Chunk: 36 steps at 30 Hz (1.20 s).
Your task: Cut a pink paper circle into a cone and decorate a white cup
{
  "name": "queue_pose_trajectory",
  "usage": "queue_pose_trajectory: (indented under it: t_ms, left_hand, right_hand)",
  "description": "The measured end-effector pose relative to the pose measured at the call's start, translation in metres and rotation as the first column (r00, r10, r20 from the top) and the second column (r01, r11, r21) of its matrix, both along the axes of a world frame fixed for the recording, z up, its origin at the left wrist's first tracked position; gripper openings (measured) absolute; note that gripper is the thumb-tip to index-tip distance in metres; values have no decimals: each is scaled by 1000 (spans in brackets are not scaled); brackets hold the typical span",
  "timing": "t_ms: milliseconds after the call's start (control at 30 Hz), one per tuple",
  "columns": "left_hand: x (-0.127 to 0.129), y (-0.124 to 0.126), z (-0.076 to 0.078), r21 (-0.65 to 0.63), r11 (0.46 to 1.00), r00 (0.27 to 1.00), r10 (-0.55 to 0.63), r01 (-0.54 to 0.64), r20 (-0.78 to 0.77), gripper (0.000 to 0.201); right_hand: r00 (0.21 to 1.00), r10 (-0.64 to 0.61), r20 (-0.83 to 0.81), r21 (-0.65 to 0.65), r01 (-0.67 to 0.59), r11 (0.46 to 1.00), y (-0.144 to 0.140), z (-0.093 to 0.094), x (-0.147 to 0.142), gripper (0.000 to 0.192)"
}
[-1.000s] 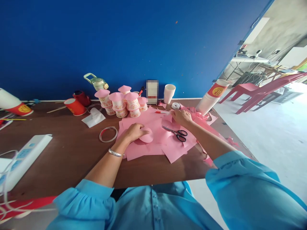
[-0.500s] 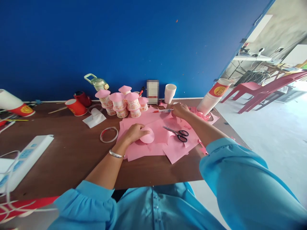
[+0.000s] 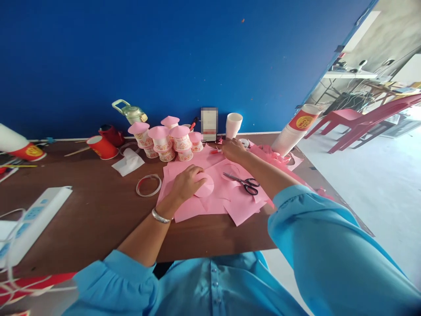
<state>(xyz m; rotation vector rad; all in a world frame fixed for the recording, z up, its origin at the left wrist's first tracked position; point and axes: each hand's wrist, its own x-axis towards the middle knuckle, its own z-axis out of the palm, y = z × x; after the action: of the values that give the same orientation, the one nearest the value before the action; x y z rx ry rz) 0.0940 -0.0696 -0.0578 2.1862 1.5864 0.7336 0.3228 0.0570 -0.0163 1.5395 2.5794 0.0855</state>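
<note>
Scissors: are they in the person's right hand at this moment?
No: the scissors lie on the pink paper, while the right hand reaches past them toward the red pen.

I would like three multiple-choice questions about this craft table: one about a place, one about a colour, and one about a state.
1. Where do the scissors lie?
A. on the pink paper sheets
B. on the bare wood by the power strip
C. inside a cup

2. What colour is the wall behind the table?
A. green
B. blue
C. white

3. What is the left hand doing?
A. holding the scissors
B. lifted off the table
C. resting on a pink paper cone

Answers: 1 A, the scissors sit on the pink sheets between both arms; 2 B, the wall is deep blue; 3 C, the fingers press on the cone.
</note>
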Motion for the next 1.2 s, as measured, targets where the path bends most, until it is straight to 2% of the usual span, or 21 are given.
queue_pose_trajectory:
  t_ms: [100, 233, 300, 367, 400, 433, 467, 533, 567, 667, 767, 833, 967, 1033, 1100, 1133, 1200]
  left_hand:
    - [-3, 0, -1, 16, 1000, 1000, -1, 1, -22, 30]
    - [-6, 4, -7, 25, 1000, 1000, -3, 3, -9, 28]
    - [-7, 7, -11, 59, 998, 1000, 5, -7, 30, 25]
    - [-7, 8, -11, 120, 992, 993, 14, -28, 113, 23]
    - [-6, 8, -10, 149, 988, 985, 21, -47, 173, 23]
    - [-6, 7, -9, 164, 984, 970, 29, -71, 243, 23]
    - [-5, 5, -7, 164, 982, 947, 37, -94, 320, 25]
    - [-4, 2, -2, 114, 988, 885, 41, -105, 464, 35]
    - [-3, 0, 0, 84, 993, 855, 31, -86, 517, 41]
    - [-1, -4, 3, 53, 999, 835, -26, -3, 549, 47]
    - [0, -4, 2, 113, 993, 873, -88, 38, 480, 32]
    - [1, -3, 1, 122, 991, 872, -106, 53, 479, 24]
    - [0, -1, 2, 19, 998, 817, -56, 56, 574, 24]
    - [-1, -1, 4, -17, 999, 799, -31, 52, 600, 26]
    - [0, -2, 5, -24, 999, 799, -19, 42, 601, 25]
    - [0, -1, 4, -23, 999, 799, -8, 27, 602, 25]
    - [1, 1, 2, -25, 999, 795, 37, -27, 606, 24]
  right_hand:
    - [998, 9, -62, 53, -6, 999, -4, -4, 0, 52]
    - [980, -33, -196, 144, 62, 988, -14, 2, 2, 41]
    - [959, -47, -280, 185, 103, 977, -25, 5, 2, 41]
    - [911, -34, -411, 169, 113, 979, -40, 4, 1, 40]
    - [806, -23, -591, 70, 80, 994, -48, 1, 0, 37]
    - [670, -57, -740, -60, 19, 998, -57, -3, -1, 36]
    - [548, -112, -829, -169, -55, 984, -66, -9, -2, 37]
    - [377, -234, -896, -308, -148, 940, -82, -21, -2, 40]
    - [324, -282, -903, -348, -166, 923, -89, -27, -2, 41]
    - [256, -357, -898, -413, -214, 885, -103, -37, 0, 42]
    - [198, -389, -900, -432, -275, 859, -109, -38, 4, 41]
    - [102, -455, -885, -462, -327, 825, -109, -40, 6, 44]
    - [-142, -608, -781, -492, -458, 740, -110, -47, 3, 48]
    - [-200, -632, -749, -478, -498, 724, -111, -51, 0, 45]
    - [-212, -620, -755, -458, -505, 731, -112, -51, -1, 47]
    - [-211, -593, -778, -442, -488, 753, -110, -50, 1, 50]
    - [-176, -464, -868, -383, -356, 852, -102, -47, 10, 52]
